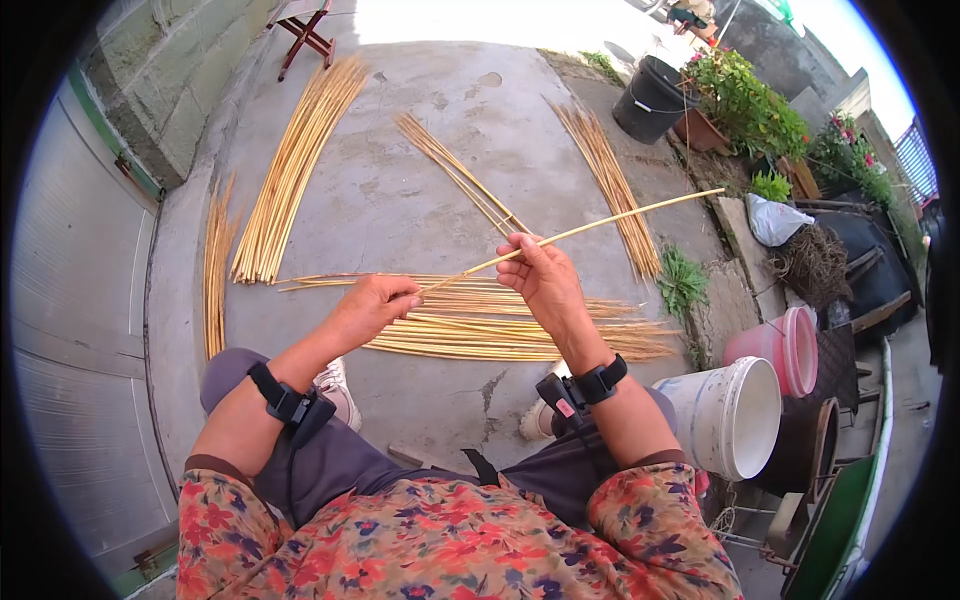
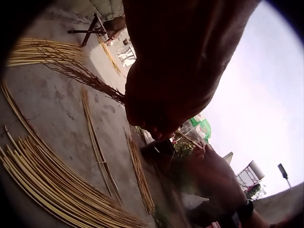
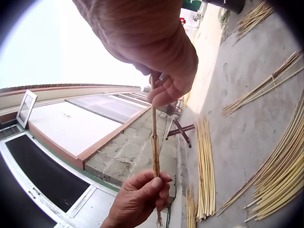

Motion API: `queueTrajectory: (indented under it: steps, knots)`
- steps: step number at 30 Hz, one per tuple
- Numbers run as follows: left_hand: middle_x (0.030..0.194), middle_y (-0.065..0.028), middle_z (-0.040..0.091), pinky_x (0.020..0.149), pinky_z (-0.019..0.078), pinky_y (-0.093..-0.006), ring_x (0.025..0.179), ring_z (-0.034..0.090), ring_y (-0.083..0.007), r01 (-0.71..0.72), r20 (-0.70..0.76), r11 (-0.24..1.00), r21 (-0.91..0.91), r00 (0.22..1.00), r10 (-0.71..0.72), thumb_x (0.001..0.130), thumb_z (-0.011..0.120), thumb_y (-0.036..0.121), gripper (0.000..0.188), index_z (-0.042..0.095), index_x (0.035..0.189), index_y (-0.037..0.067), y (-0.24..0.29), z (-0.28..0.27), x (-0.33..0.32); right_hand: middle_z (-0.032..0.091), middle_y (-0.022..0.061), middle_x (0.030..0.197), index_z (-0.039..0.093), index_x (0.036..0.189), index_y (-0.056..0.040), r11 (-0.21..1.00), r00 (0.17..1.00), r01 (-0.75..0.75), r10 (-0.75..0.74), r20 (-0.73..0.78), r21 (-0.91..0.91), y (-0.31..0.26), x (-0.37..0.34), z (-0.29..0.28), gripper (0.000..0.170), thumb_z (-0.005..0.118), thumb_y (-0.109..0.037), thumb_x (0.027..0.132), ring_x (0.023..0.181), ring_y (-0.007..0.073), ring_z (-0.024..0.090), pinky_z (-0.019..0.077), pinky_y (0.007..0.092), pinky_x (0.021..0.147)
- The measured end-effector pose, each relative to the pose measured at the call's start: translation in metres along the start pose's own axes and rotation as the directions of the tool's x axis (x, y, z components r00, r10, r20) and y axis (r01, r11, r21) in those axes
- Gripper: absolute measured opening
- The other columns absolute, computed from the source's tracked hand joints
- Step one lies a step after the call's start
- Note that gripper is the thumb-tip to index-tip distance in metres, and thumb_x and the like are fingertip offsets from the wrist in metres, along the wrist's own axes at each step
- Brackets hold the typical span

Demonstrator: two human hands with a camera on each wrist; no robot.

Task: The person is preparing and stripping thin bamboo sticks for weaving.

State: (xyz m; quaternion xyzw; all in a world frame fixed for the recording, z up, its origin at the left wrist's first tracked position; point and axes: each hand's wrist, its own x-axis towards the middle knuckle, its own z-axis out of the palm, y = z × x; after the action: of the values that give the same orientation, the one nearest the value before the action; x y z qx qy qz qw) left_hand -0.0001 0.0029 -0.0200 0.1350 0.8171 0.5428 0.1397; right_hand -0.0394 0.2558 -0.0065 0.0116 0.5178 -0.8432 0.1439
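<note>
A long pale stalk [image 1: 630,213] is held in both hands above the ground, slanting up to the right in the head view. My left hand [image 1: 370,305] pinches its thin branching end, whose twigs [image 2: 90,80] spread past the fingers in the left wrist view. My right hand [image 1: 545,282] grips the stalk further along, between thumb and fingers. In the right wrist view the left hand [image 3: 137,197] has its thumb on the brownish, frayed part [image 3: 155,154], and the right hand [image 3: 164,71] holds the smoother part. Beneath them lies a layer of stalks [image 1: 470,338] on the concrete.
More stalk bundles lie on the concrete: a thick one [image 1: 300,170] and a thin one [image 1: 216,270] at left, a small tied one [image 1: 460,170] ahead, another [image 1: 610,185] at right. White [image 1: 720,415] and pink [image 1: 775,350] buckets stand at right, a folding stool [image 1: 303,38] at the far left.
</note>
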Motion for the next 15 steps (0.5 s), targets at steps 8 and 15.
queueTrajectory:
  steps: [8,15]
  knots:
    - [0.074,-0.0089,0.058,0.061,0.0421,-0.0278,0.066,0.054,-0.0177,-0.081,-0.177,0.961,0.265,0.976,0.131,0.081,0.059,0.011,0.014,0.060,0.089,-0.001,-0.005,-0.013,-0.003,0.061,0.0126,0.089,0.052,0.105,0.0014,0.988,0.992,-0.128,0.128,-0.011,-0.088,-0.003,-0.013,-0.014,0.031,0.044,-0.026,0.093,0.072,0.0160,0.061,0.0530,0.0284,0.065]
    - [0.074,-0.0095,0.056,0.062,0.0431,-0.0339,0.071,0.054,-0.0269,-0.202,-0.169,0.799,0.567,0.920,0.352,0.077,0.060,0.010,0.010,0.059,0.085,0.003,-0.001,-0.016,0.001,0.061,0.0092,0.088,0.057,0.096,-0.0003,0.907,0.976,-0.156,0.202,0.079,-0.390,-0.007,-0.026,-0.015,0.029,0.049,-0.028,0.091,0.068,0.0118,0.060,0.0512,0.0235,0.059]
